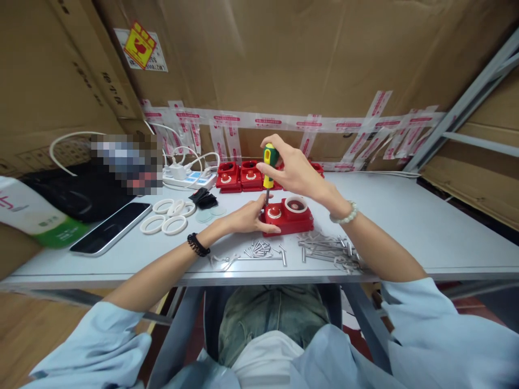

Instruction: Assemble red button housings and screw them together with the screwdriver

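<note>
My right hand (292,170) is closed round the green and yellow handle of a screwdriver (268,162), held upright with its tip down on a red plastic part (288,218) lying on the grey table (405,216). My left hand (247,218) rests against the left side of that red part, fingers pinched near the screwdriver's shaft. The red part carries a white ring (295,204) on its right side. Small screws (259,249) lie just in front of my left hand.
Several more red parts (239,175) stand at the back. Long metal pins (328,249) lie to the right of the screws. White rings (168,216), clear discs (208,214), a phone (111,227), a power strip (188,177) and a black bag (77,192) sit on the left. Cardboard boxes wall the back.
</note>
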Demonstrator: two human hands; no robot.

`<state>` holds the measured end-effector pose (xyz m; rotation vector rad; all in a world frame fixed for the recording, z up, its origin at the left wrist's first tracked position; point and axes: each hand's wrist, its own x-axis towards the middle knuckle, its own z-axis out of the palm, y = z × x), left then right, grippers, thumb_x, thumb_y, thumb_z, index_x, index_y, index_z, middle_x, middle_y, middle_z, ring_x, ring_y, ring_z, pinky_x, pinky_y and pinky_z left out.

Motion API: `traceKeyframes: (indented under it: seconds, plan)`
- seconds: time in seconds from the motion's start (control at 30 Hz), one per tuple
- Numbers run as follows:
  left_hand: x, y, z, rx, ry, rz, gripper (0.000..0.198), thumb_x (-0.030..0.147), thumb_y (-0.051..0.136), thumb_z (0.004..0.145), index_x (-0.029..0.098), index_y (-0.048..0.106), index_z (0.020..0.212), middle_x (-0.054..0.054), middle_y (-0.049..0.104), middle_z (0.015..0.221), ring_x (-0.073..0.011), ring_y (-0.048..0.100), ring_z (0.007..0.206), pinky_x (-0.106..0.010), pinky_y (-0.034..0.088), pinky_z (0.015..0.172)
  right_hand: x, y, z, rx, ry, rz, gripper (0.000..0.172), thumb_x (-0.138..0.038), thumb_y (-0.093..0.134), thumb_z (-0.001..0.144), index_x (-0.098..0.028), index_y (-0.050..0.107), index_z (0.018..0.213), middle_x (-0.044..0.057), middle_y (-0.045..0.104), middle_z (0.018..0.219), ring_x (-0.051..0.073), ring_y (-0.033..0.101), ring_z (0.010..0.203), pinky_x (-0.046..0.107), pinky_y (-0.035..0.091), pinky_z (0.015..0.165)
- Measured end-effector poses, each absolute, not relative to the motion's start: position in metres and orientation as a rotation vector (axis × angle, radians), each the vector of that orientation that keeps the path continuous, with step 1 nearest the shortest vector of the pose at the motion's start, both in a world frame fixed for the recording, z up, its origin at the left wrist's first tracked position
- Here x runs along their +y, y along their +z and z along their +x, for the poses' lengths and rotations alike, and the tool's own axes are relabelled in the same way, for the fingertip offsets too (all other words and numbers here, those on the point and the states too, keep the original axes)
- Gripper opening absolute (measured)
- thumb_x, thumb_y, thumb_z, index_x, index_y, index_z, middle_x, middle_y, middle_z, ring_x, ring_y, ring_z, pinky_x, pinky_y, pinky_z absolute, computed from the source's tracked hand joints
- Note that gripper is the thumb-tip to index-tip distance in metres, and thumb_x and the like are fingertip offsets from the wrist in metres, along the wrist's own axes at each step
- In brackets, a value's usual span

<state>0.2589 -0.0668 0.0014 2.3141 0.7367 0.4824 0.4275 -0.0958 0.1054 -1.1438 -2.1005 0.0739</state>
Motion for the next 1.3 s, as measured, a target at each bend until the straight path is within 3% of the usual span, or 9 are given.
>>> traceKeyframes:
  seconds: [0.17,0.37,0.43,0.57,0.63,0.83,1.07,1.2,1.3]
  plan:
    - [-0.068,0.002,0.259,0.692,0.524,2.28,0.08,0.052,0.078,0.068,0.018,0.041,0.129,-0.015,0.065,0.12,-0.035,0.064,0.108,-0.048,0.053,0.09,-0.088,0.105,0.436,-2.203,0.446,-0.834,0.043,-0.015,0.054,0.083,-0.024,0.045,0.125,0.002,0.055,0.105,0.013,0.059,0.081,0.031,0.049,0.075]
    - [-0.066,0.0,0.259,0.757,0.496,2.316,0.092,0.058,0.076,0.067,0.017,0.034,0.138,-0.019,0.064,0.12,-0.0385,0.062,0.113,-0.051,0.051,0.09,-0.098,0.098,0.422,-1.994,0.027,-1.189,0.045,-0.032,0.063,0.085,-0.023,0.046,0.126,-0.001,0.057,0.082,0.015,0.052,0.067,0.037,0.045,0.074]
    - [-0.067,0.001,0.259,0.767,0.486,2.319,0.093,0.059,0.076,0.068,0.016,0.033,0.138,-0.019,0.064,0.12,-0.0379,0.063,0.112,-0.05,0.051,0.09,-0.096,0.097,0.425,-2.001,0.033,-1.181,0.045,-0.033,0.062,0.085,-0.022,0.045,0.126,0.002,0.06,0.09,0.016,0.053,0.07,0.037,0.045,0.075]
    - [-0.068,0.003,0.259,0.772,0.473,2.302,0.085,0.058,0.077,0.068,0.016,0.039,0.131,-0.017,0.064,0.118,-0.0344,0.065,0.104,-0.048,0.053,0.086,-0.09,0.1,0.438,-2.139,0.352,-0.926,0.048,-0.018,0.056,0.081,-0.023,0.042,0.126,0.004,0.059,0.107,0.015,0.057,0.083,0.033,0.048,0.077]
    - [-0.068,0.003,0.259,0.765,0.484,2.295,0.081,0.058,0.077,0.068,0.016,0.041,0.127,-0.016,0.066,0.114,-0.0335,0.066,0.101,-0.048,0.054,0.084,-0.089,0.102,0.439,-2.183,0.427,-0.852,0.043,-0.018,0.058,0.081,-0.023,0.044,0.121,0.003,0.058,0.101,0.015,0.057,0.084,0.032,0.049,0.076]
    - [-0.067,0.001,0.259,0.757,0.511,2.345,0.088,0.059,0.076,0.068,0.017,0.037,0.134,-0.016,0.066,0.113,-0.0376,0.063,0.11,-0.052,0.05,0.093,-0.095,0.094,0.42,-2.021,0.057,-1.098,0.033,-0.025,0.058,0.086,-0.023,0.044,0.116,-0.005,0.047,0.074,0.013,0.044,0.061,0.035,0.045,0.071]
    - [-0.067,0.002,0.259,0.738,0.506,2.312,0.081,0.055,0.077,0.068,0.018,0.041,0.13,-0.015,0.066,0.116,-0.0365,0.064,0.108,-0.05,0.053,0.089,-0.09,0.104,0.434,-2.176,0.339,-0.902,0.039,-0.011,0.055,0.079,-0.024,0.043,0.113,0.001,0.057,0.095,0.014,0.056,0.078,0.032,0.048,0.073]
    - [-0.068,0.002,0.258,0.733,0.509,2.303,0.081,0.054,0.077,0.069,0.017,0.04,0.131,-0.015,0.066,0.116,-0.0374,0.063,0.112,-0.052,0.051,0.093,-0.096,0.104,0.43,-2.093,0.218,-0.996,0.033,-0.023,0.068,0.079,-0.024,0.044,0.102,-0.002,0.057,0.083,0.014,0.053,0.068,0.034,0.047,0.07]
    - [-0.068,0.002,0.259,0.748,0.498,2.304,0.085,0.057,0.077,0.068,0.015,0.038,0.132,-0.017,0.066,0.117,-0.039,0.061,0.115,-0.053,0.05,0.094,-0.1,0.099,0.419,-1.998,0.137,-1.102,0.035,-0.027,0.067,0.081,-0.023,0.041,0.104,-0.002,0.056,0.077,0.015,0.05,0.064,0.035,0.046,0.068]
